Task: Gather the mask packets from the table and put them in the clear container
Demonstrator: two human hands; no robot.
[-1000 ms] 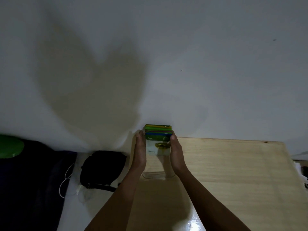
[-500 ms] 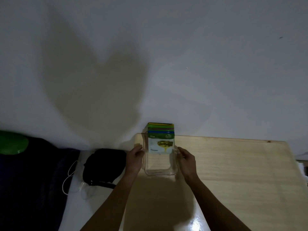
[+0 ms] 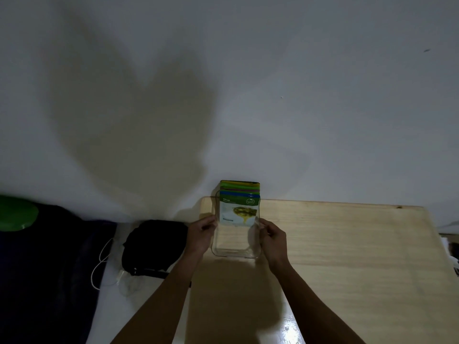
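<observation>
Head view: mask packets (image 3: 239,209) upright in clear container (image 3: 234,252).

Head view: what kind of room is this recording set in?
Probably a home room, maybe a bedroom: a wooden table pushed against a bare white wall, with a black bag and a white cable on a surface beside it.

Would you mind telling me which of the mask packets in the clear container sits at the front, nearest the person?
The Olive packet, with a dark green header and an olive picture on white. The other packets behind it show only coloured top edges.
</observation>
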